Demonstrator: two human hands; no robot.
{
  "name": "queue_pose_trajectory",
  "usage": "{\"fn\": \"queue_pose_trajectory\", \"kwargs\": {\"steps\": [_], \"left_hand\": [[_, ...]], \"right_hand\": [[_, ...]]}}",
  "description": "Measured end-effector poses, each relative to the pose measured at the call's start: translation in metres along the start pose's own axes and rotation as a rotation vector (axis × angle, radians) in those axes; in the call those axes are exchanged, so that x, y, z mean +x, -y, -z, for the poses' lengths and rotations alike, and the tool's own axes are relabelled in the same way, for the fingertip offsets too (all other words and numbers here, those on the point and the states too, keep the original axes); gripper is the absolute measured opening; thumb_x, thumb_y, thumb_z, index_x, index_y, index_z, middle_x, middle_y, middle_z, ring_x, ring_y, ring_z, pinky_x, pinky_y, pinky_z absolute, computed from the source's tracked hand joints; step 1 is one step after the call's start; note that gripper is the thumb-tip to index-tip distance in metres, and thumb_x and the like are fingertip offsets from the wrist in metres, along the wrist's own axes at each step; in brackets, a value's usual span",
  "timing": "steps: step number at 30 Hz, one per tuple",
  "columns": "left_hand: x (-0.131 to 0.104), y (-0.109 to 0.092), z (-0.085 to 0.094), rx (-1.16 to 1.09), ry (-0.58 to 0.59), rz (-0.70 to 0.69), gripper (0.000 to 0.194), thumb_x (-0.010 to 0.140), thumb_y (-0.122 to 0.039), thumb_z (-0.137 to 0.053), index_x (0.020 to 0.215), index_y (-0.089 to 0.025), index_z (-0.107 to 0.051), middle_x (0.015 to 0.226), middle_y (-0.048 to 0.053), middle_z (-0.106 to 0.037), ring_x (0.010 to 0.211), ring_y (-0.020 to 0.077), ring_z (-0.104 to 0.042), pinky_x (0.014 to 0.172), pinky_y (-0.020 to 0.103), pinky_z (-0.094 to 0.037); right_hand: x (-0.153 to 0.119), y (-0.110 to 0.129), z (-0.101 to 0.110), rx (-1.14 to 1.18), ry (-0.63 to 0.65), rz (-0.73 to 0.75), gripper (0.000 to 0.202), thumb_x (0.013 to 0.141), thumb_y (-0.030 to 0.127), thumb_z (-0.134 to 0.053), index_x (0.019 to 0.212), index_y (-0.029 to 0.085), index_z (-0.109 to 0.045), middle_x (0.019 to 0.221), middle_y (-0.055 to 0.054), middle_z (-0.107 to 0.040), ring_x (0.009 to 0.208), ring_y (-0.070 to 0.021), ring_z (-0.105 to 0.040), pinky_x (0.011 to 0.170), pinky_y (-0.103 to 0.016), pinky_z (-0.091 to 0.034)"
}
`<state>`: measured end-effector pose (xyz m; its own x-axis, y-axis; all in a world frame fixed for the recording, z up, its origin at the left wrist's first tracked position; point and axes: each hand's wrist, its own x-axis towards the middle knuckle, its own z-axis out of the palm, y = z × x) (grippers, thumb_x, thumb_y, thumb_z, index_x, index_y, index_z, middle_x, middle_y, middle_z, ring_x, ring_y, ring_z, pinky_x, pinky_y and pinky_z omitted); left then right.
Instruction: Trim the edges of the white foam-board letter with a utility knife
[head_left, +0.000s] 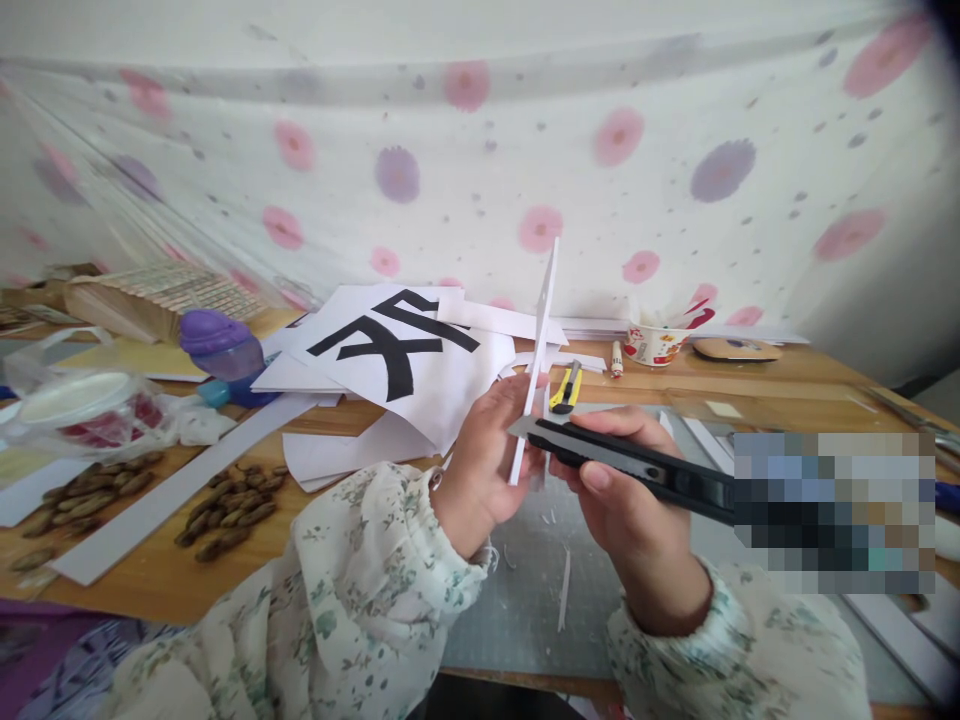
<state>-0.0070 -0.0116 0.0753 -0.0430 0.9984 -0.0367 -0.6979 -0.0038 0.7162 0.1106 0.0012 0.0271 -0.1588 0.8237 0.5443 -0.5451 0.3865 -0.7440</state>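
A thin white board piece (541,340) is held upright on edge by the left hand (484,470), whose fingers are closed around its lower part, while a black utility knife (637,465) is gripped in the closed right hand (630,500), thumb laid along the handle. The blade tip is pressed against the lower edge of the board, just beside the left-hand fingers, above a grey cutting mat (525,590) at the near edge of the surface (225,570).

Trimming appears to be under way rather than finished: thin white slivers (564,602) are scattered on the mat below the hands, which suggests that some paring has been done, and the blade is set against the board. How much of the edge remains to be cleaned cannot be told, since the board is seen almost edge-on.

A printed sheet bearing a large black character (394,345) is laid further back among loose white paper, and a second, yellow-and-black cutter (566,387) is left lying just behind the board. A long white strip (180,485) is stretched across the left of the surface, with brown pods (232,510) piled on both sides of it. A purple-lidded bottle (221,345), a plastic-wrapped container (82,405) and a small patterned cup (656,343) are also seen. The backdrop is formed by a flower-print cloth (480,150). Part of the right side is obscured by a pixelated block.
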Motion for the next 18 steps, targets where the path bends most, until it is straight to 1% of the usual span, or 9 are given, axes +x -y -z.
{"fn": "queue_pose_trajectory", "kwargs": {"steps": [3, 7, 10, 13, 15, 18], "left_hand": [[-0.0004, 0.0006, 0.0005, 0.003, -0.012, -0.003, 0.017, 0.079, -0.028, -0.067, 0.082, -0.017, -0.054, 0.048, -0.01, -0.043, 0.027, 0.0027, -0.032, 0.029, 0.016, -0.022], [0.0, 0.001, 0.0012, 0.014, -0.025, -0.009, 0.016, 0.081, -0.028, -0.064, 0.087, -0.015, -0.056, 0.048, -0.01, -0.044, 0.027, 0.0023, -0.031, 0.028, 0.016, -0.022], [0.0005, 0.0015, 0.0029, 0.027, -0.005, -0.018, 0.018, 0.08, -0.028, -0.064, 0.091, -0.014, -0.058, 0.045, -0.01, -0.044, 0.027, 0.0032, -0.033, 0.027, 0.015, -0.023], [0.0003, 0.0012, 0.0028, 0.028, 0.019, -0.009, 0.023, 0.077, -0.025, -0.065, 0.096, -0.014, -0.059, 0.045, -0.01, -0.045, 0.027, 0.0041, -0.034, 0.027, 0.015, -0.025], [-0.0003, 0.0003, 0.0006, 0.023, 0.023, 0.003, 0.022, 0.076, -0.025, -0.065, 0.094, -0.015, -0.059, 0.043, -0.01, -0.044, 0.026, 0.005, -0.035, 0.027, 0.015, -0.025], [-0.0012, -0.0006, -0.0018, 0.018, 0.021, 0.019, 0.018, 0.077, -0.028, -0.064, 0.087, -0.015, -0.059, 0.04, -0.01, -0.041, 0.026, 0.0059, -0.036, 0.027, 0.016, -0.024]], "right_hand": [[-0.0023, -0.0004, 0.0001, 0.038, 0.002, -0.03, 0.029, 0.071, 0.03, -0.078, 0.099, 0.023, -0.072, 0.086, -0.005, -0.073, 0.064, -0.0156, -0.066, 0.057, -0.026, -0.054], [-0.0052, -0.0009, 0.0009, 0.076, 0.008, -0.079, 0.029, 0.071, 0.029, -0.078, 0.098, 0.023, -0.071, 0.089, -0.007, -0.074, 0.071, -0.02, -0.069, 0.063, -0.032, -0.056], [-0.006, -0.0021, 0.0025, 0.061, 0.022, -0.087, 0.029, 0.072, 0.03, -0.078, 0.099, 0.023, -0.071, 0.086, -0.007, -0.074, 0.071, -0.0207, -0.069, 0.063, -0.033, -0.056], [-0.0063, -0.0037, 0.0037, 0.049, 0.035, -0.076, 0.029, 0.073, 0.032, -0.077, 0.1, 0.023, -0.07, 0.088, -0.007, -0.074, 0.074, -0.0215, -0.07, 0.066, -0.034, -0.057], [-0.0065, -0.0045, 0.0039, 0.046, 0.043, -0.066, 0.029, 0.074, 0.032, -0.076, 0.101, 0.023, -0.069, 0.091, -0.006, -0.074, 0.078, -0.0218, -0.071, 0.069, -0.034, -0.057], [-0.0073, -0.0045, 0.0034, 0.058, 0.074, -0.06, 0.027, 0.077, 0.029, -0.074, 0.103, 0.024, -0.069, 0.09, -0.004, -0.074, 0.078, -0.0189, -0.071, 0.07, -0.031, -0.058]]}}
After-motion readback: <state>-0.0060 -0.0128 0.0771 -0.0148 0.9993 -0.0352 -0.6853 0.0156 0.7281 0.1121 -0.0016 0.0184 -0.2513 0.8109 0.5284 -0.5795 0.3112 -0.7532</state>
